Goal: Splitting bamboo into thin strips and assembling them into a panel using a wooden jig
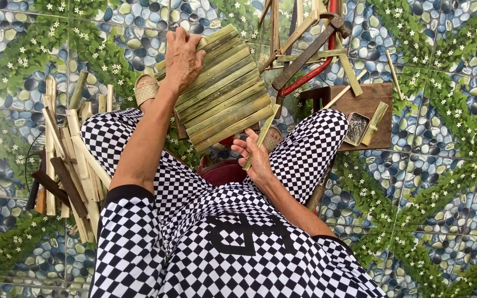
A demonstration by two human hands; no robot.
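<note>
**Bamboo panel held over the knees**

The floor (443, 182) is tiled in a pattern of blue-grey pebbles crossed by green leafy bands with small white flowers. On it sits a person in black-and-white checked clothing, knees apart. Toward the left edge of the floor lies a pile of split bamboo slats (70, 154), pale and brown, roughly side by side. Between the knees, a panel of green bamboo strips (222, 91) stands tilted, its strips joined edge to edge. The left hand (183, 58) grips the panel's upper left corner, fingers curled over its edge. Right of the panel sits a low brown wooden stool (368, 110), and on it an open rectangular tin of nails (355, 128). The right hand (255, 157) is closed loosely around a single thin bamboo strip (260, 138), which touches the panel's lower edge.
</note>
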